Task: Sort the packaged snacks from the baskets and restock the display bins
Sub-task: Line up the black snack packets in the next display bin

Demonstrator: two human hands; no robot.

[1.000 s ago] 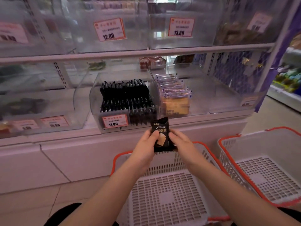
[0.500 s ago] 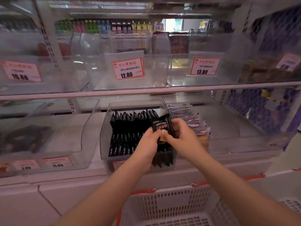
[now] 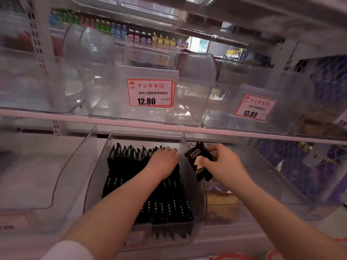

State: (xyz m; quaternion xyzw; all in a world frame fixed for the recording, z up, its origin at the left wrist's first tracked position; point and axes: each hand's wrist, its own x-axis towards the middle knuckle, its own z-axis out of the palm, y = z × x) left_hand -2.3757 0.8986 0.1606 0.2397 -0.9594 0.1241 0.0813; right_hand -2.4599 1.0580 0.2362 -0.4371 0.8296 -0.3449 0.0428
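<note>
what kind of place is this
Most likely a shop's snack aisle. Clear display bins sit on shelves with red-bordered price tags reading 12.80 and 13.80, one lower bin is packed with identical black snack packets, and rows of small bottles line a shelf behind.

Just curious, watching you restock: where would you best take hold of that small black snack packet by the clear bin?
By its flat faces near the lower end, from the right, as the right hand pinches the small black snack packet: it is thin, flat and tilted.
</note>
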